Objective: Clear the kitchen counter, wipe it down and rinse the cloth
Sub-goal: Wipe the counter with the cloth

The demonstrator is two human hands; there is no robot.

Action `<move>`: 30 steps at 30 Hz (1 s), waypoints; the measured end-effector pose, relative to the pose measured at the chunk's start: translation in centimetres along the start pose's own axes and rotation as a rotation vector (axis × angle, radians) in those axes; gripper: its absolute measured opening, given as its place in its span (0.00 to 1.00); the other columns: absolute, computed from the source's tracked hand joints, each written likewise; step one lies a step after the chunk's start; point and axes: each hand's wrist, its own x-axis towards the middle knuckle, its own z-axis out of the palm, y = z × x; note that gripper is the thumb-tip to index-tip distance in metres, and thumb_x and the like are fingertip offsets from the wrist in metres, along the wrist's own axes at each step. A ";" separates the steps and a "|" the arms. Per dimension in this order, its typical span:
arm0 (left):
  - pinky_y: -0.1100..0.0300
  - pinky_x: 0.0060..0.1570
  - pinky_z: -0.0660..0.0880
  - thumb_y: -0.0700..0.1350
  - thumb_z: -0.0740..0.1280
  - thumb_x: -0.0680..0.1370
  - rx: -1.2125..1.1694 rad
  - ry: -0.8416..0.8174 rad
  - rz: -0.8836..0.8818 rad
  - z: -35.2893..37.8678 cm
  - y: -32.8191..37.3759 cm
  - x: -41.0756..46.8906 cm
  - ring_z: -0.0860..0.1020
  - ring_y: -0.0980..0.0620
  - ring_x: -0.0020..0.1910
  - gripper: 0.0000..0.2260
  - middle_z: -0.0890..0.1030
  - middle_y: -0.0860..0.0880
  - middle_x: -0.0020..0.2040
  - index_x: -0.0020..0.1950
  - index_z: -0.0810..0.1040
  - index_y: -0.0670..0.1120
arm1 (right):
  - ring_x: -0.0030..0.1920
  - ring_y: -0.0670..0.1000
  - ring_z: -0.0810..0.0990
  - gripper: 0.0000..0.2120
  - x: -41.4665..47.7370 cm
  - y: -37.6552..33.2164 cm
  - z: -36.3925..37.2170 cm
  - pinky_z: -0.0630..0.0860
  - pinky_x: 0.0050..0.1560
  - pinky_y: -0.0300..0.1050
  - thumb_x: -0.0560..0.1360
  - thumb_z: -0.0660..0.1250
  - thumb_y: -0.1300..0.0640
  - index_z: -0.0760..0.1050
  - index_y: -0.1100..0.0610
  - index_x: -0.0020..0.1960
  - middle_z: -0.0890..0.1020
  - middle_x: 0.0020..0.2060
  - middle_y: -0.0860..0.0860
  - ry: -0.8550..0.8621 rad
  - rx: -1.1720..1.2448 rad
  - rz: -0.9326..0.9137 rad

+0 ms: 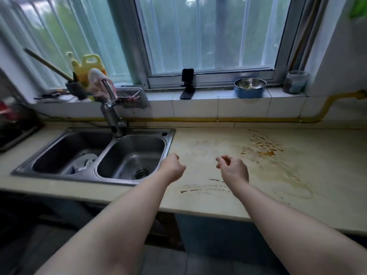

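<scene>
Bare forearms (pixel 123 225) are hovering out over the counter (pixel 198 199) edge, nearest my view. Left hand (pixel 174 167) is hanging by the sink (pixel 168 147) rim, fingers loosely curled, holding nothing. Right hand (pixel 233 169) is hovering beside it, apart, fingers also loosely curled, thumb near forefinger; I am seeing nothing in it.

Cloth (pixel 97 84): a pale pinkish bundle, which I am reading as the rag, is draping over the faucet (pixel 111 114), up and left beyond the left hand. It is blurred, so the weave is not readable. I am judging it soft, light and limp, easy to bunch. Best taken at the hanging bulk and lifted up off the spout rather than tugged sideways.

Counter: pale, stone-like slab, smooth and matte. Orange-brown splatter (pixel 262 149) is lying beyond and right of the right hand. Thin dark streaks (pixel 204 188) are running just by the right wrist, nearer me. Both look dried, so I am expecting them to need a wet cloth and pressure.

Sink: brushed steel, double basin, rounded corners. A white dish (pixel 85 161) is sitting in the basin far left of the left hand. Far beyond the right hand, on the tiled sill (pixel 208 96), a steel bowl (pixel 250 87) and a glass jar (pixel 296 82) are standing.
</scene>
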 end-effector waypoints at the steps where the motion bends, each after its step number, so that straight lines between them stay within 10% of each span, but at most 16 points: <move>1: 0.47 0.57 0.77 0.45 0.65 0.77 -0.013 0.044 -0.004 -1.3 -0.8 0.2 0.78 0.43 0.57 0.21 0.77 0.43 0.61 0.69 0.67 0.45 | 0.44 0.50 0.79 0.09 -0.3 -1.1 1.1 0.77 0.41 0.43 0.79 0.61 0.50 0.79 0.52 0.50 0.83 0.44 0.49 -0.030 0.013 -0.023; 18: 0.52 0.59 0.73 0.47 0.64 0.79 -0.304 0.567 0.060 -29.7 -7.8 17.9 0.76 0.41 0.60 0.15 0.78 0.44 0.62 0.65 0.70 0.46 | 0.49 0.49 0.82 0.05 8.8 -25.7 23.1 0.79 0.55 0.50 0.77 0.66 0.52 0.80 0.50 0.49 0.85 0.44 0.48 -0.136 0.198 -0.293; 25: 0.53 0.58 0.73 0.49 0.64 0.80 -0.246 0.548 0.124 -33.3 -6.8 23.1 0.76 0.42 0.61 0.25 0.75 0.45 0.66 0.75 0.60 0.53 | 0.50 0.49 0.81 0.07 12.0 -28.8 25.4 0.79 0.54 0.44 0.78 0.64 0.57 0.79 0.54 0.53 0.84 0.46 0.50 -0.127 0.239 -0.303; 30: 0.56 0.47 0.71 0.48 0.60 0.81 -0.214 0.736 0.224 -32.3 -6.5 24.9 0.78 0.44 0.53 0.11 0.80 0.44 0.57 0.61 0.73 0.47 | 0.49 0.48 0.81 0.05 13.3 -27.4 26.0 0.80 0.54 0.47 0.78 0.64 0.56 0.78 0.51 0.50 0.83 0.46 0.49 -0.087 0.181 -0.263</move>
